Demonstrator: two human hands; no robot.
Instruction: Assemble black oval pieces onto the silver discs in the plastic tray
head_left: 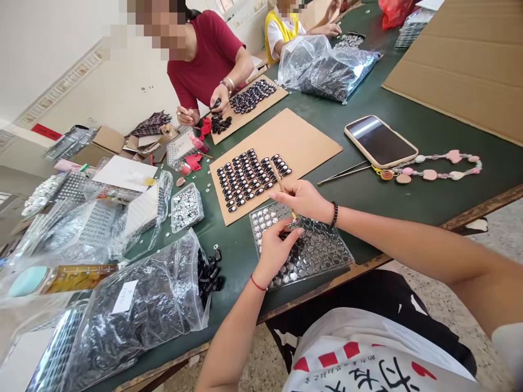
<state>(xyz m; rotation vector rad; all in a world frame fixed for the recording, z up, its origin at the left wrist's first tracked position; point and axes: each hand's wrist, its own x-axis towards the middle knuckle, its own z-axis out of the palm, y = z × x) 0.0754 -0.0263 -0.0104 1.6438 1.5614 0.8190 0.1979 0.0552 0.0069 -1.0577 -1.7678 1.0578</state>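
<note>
grips a thin wooden stick [277,175] in the closed fingers of the right hand [304,198], yellow tip angled down beside the fingertips of the left hand [274,247]. curls the left fingers and thumb close together above a clear tray [327,251], with something small and dark showing between them; too hidden to tell whether firmly held.

at the near edge of the dark green counter [347,201]: the tray, divided into round cells, with white round pieces [267,216] in those at its left end. just beyond, a cardboard sheet [304,141] bearing rows of black pieces [245,179], each with a pale dot.

to the left, a small clear box [191,225], filled with silvery-white rounds. nearer, a large plastic bag [147,310], white label on its side, bulging with dark contents, some spilling from the open mouth. beside it, a bottle [85,276] with a light blue cap and amber contents. farther off, near a co-worker in a red top [208,54], a second bag [335,76], partly full of dark contents. to the right, tweezers [343,173] beside a phone [382,141] with a beaded strap [443,167].
</note>
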